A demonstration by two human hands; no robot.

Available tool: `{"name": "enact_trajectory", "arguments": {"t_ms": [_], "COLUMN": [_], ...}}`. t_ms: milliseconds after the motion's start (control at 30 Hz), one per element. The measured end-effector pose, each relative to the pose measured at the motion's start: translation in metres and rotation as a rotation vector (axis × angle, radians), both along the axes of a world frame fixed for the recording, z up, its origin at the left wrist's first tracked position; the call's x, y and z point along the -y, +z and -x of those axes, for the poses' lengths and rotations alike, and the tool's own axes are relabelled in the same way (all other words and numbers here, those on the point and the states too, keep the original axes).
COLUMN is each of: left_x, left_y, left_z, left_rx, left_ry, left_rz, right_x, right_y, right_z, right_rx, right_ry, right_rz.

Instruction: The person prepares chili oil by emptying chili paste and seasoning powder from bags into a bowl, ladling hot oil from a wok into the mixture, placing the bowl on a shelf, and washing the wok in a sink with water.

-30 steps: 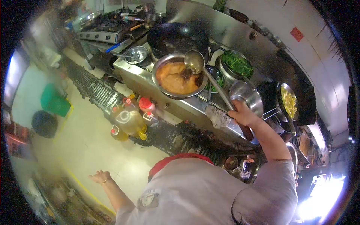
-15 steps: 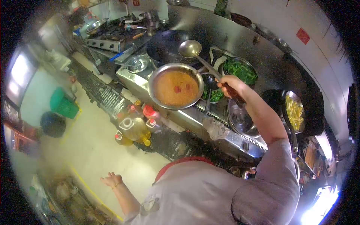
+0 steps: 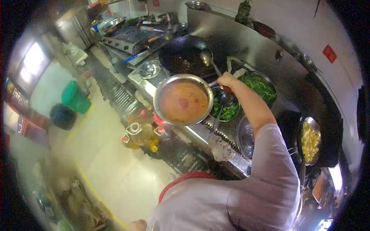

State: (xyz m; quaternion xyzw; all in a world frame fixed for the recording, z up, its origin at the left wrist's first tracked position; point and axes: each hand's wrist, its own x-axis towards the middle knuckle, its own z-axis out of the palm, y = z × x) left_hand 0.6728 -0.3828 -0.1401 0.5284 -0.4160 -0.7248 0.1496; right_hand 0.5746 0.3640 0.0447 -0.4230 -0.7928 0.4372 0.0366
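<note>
My right hand (image 3: 227, 80) grips the ladle (image 3: 207, 57), its scoop over the wok (image 3: 180, 57); I judge this a ladling step, next wanting a steady wrist near the basin (image 3: 184, 78); my left hand (image 3: 139, 225), cropped, I cannot read.

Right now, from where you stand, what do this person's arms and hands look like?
The right hand is gloveless, and its forearm is bare below a short, loose, pale greyish sleeve with no visible markings. The shirt matches, with a red band along its front. The left hand is too cut off for detail.
</note>
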Motion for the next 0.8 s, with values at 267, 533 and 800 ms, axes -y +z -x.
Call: {"name": "enact_trajectory", "arguments": {"t_ms": [267, 533, 800], "left_x": [-0.002, 0.013, 0.05], "left_y": [-0.003, -0.024, -0.057], "left_z": [-0.041, -0.06, -0.053], "left_rx": [0.106, 0.233, 0.4], "left_ry": [0.015, 0.023, -0.019], "left_rz": [0.046, 0.055, 0.067], "right_x": [-0.016, -0.004, 0.031], "right_y": [-0.018, -0.013, 0.055], "right_z": [0.007, -0.012, -0.073], "right_rx": [-0.299, -0.486, -0.482], "right_ry": [0.393, 0.117, 0.048], "right_rz": [0.787, 1.233, 1.23]}}
